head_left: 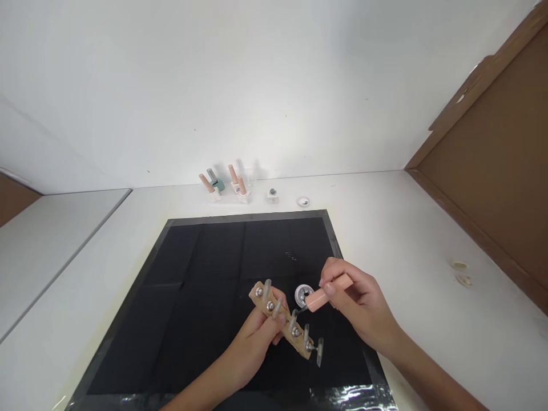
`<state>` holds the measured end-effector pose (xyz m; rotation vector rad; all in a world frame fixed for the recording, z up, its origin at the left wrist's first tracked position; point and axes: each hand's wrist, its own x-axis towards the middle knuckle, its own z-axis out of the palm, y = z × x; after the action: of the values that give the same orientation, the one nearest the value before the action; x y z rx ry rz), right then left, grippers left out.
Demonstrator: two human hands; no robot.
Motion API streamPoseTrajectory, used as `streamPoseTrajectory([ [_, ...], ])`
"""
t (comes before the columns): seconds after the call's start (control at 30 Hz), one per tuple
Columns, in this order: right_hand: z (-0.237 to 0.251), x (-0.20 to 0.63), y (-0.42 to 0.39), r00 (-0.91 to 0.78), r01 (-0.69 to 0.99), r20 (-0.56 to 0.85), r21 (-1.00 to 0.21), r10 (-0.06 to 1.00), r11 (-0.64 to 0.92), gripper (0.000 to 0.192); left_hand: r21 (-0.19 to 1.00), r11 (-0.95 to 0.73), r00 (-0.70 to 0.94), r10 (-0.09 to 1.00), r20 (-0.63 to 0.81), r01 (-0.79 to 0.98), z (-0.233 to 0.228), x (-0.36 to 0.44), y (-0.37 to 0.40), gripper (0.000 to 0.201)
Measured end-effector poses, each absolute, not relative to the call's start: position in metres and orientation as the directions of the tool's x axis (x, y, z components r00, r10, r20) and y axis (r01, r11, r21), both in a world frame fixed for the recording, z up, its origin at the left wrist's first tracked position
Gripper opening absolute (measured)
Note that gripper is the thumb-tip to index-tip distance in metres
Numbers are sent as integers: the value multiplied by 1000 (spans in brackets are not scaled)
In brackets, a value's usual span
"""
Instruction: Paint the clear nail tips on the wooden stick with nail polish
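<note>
By the person's left hand (262, 338), a tan, flat, bar-shaped strip (287, 335) is gripped, thumb over the top and fingers curled beneath; it is held toward four o'clock from the centre of the black mat (214, 297). Five translucent, elongated nail tips (320, 352) are borne on its silver ball-headed posts (259, 291). By the right hand (362, 299), between two and three o'clock from the strip, a peach cylindrical brush handle (317, 299) is pinched, its dark brush end brought to the middle tip; whether contact is made cannot be told. Toward twelve o'clock, a squat white bottle (273, 198) is left uncapped. Opening and mounting are apparently done; no colour can be made out on any tip, so brushing is judged barely advanced.
</note>
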<state>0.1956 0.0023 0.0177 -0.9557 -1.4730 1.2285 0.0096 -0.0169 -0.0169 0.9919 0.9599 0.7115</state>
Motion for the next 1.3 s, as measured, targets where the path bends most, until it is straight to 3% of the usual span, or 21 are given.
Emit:
streamPoseTrajectory([
  [0.43,19,197,5,-415,-25,239,-967,878,252,11,903,424,425,832,-357,-73,-15,13,-12,26],
  [0.7,19,197,6,-355,37,208,-971,912,236,12,903,425,432,828,-358,-67,-16,11,-16,21],
  [1.07,16,196,4,-255,7,74,-997,964,78,15,896,431,427,833,-352,-102,-21,11,-19,25],
  [1.3,18,196,5,-208,36,116,-991,971,126,18,900,424,439,831,-341,-104,-21,8,-18,23],
])
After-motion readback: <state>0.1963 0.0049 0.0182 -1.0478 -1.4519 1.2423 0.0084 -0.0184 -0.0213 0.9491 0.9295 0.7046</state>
